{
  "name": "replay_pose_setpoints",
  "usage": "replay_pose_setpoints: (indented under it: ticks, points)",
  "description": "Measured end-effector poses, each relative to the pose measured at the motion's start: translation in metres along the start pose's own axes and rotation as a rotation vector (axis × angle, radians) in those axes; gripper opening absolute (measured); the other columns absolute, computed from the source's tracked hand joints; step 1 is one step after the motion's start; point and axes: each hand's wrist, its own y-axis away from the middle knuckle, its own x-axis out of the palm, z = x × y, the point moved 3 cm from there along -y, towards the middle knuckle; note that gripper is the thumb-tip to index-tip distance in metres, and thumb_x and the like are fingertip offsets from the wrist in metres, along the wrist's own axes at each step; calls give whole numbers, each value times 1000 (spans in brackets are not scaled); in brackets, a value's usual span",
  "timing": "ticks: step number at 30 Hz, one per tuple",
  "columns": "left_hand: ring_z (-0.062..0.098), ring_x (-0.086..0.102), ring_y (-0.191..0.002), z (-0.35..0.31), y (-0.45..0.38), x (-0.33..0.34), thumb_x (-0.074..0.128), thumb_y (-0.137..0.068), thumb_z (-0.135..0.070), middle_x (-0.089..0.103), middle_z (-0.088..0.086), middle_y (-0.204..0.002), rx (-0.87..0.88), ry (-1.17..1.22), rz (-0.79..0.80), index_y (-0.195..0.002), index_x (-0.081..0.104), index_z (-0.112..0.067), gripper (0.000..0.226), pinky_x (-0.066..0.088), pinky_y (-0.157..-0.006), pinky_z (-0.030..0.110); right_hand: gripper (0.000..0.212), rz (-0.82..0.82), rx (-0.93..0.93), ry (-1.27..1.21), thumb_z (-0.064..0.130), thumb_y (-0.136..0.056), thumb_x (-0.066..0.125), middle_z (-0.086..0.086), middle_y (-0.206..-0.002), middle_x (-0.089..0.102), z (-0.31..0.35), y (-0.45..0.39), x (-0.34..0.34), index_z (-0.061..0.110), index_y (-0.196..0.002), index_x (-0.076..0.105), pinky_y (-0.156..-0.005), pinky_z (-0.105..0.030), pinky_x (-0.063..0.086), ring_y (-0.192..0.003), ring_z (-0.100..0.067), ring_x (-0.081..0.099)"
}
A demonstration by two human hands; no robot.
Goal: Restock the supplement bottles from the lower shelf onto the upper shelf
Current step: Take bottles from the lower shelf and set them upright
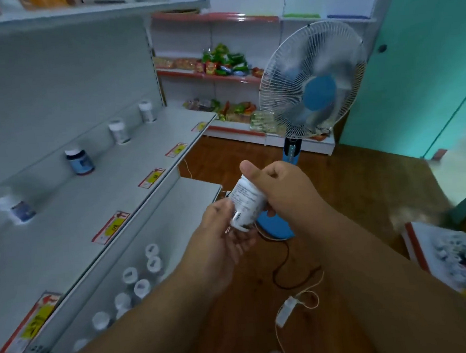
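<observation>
The white supplement bottle (246, 203) hangs tilted in mid-air, the right hand (280, 192) curled round its top, the left hand (225, 230) cupping its base. Left of this grip lies the upper shelf (94, 204); a loosened hold during handover would likely drop it to the floor (338, 184).

Bottle (247, 200) label print illegibly blurred

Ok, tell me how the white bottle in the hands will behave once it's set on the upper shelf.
The white bottle looks like rigid plastic, so probably stiff and light. It is round, so it may roll if laid down. Bottles on the upper shelf stand upright, so it should stand, though a nudge might tip it.
</observation>
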Motion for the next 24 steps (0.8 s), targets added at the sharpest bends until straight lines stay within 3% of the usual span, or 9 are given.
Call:
replay_pose_setpoints:
  ticks: [2,4,7,10,12,14,17,19,24]
  points:
    - [22,66,-88,-4,-35,10,54,-94,-37,68,13,-112,49,10,-85,-125,59,-16,37,55,-78,33,56,95,4,-14,74,-80,57,-1,-80,66,-8,-43,-6,19,-86,59,-55,-28,51,-67,-13,62]
    - [20,65,-76,-14,-64,16,54,-93,-41,68,13,-103,36,102,-152,-124,61,-13,43,55,-72,33,38,261,13,-133,56,-94,54,1,-82,65,-7,-81,-7,20,-100,61,-50,-20,47,-64,-8,61]
    - [16,60,-64,-33,-102,15,43,-98,-53,65,17,-95,-40,248,-192,-125,63,-8,56,53,-64,30,21,462,-22,-189,34,-99,55,0,-85,68,3,-135,0,24,-115,64,-49,-24,45,-62,-11,60]
    - [16,58,-61,-58,-134,1,32,-101,-56,67,17,-91,-39,285,-201,-124,64,-8,61,53,-59,29,18,556,-101,-206,29,-97,58,-4,-82,70,14,-185,23,21,-109,68,-50,-27,45,-60,-15,56]
    - [18,59,-67,-73,-154,-14,33,-102,-53,68,17,-96,20,249,-260,-122,65,-10,57,55,-64,31,19,562,-120,-215,32,-96,59,-3,-82,70,18,-216,46,21,-108,69,-52,-27,46,-61,-13,56]
    - [22,63,-79,-88,-174,-33,38,-103,-47,70,13,-100,98,156,-377,-121,65,-12,47,55,-74,35,22,564,-136,-212,37,-95,61,2,-84,71,20,-245,71,23,-110,68,-54,-24,47,-64,-10,58]
    - [18,68,-93,-115,-206,-62,46,-102,-41,71,3,-107,210,-215,-532,-120,61,-22,30,57,-82,31,32,576,-115,-194,41,-93,63,3,-104,70,23,-289,102,26,-122,61,-64,-21,53,-84,-10,66]
    - [12,67,-96,-134,-230,-76,47,-101,-42,69,-4,-111,252,-414,-567,-122,59,-27,29,57,-83,25,36,571,-110,-178,38,-93,64,2,-114,67,25,-318,116,26,-127,58,-71,-24,57,-98,-15,67]
    - [9,65,-100,-170,-294,-98,45,-100,-46,66,-10,-115,249,-700,-585,-126,57,-30,33,52,-85,19,45,538,-126,-50,43,-90,65,5,-121,61,31,-388,130,28,-131,54,-84,-33,60,-107,-16,65]
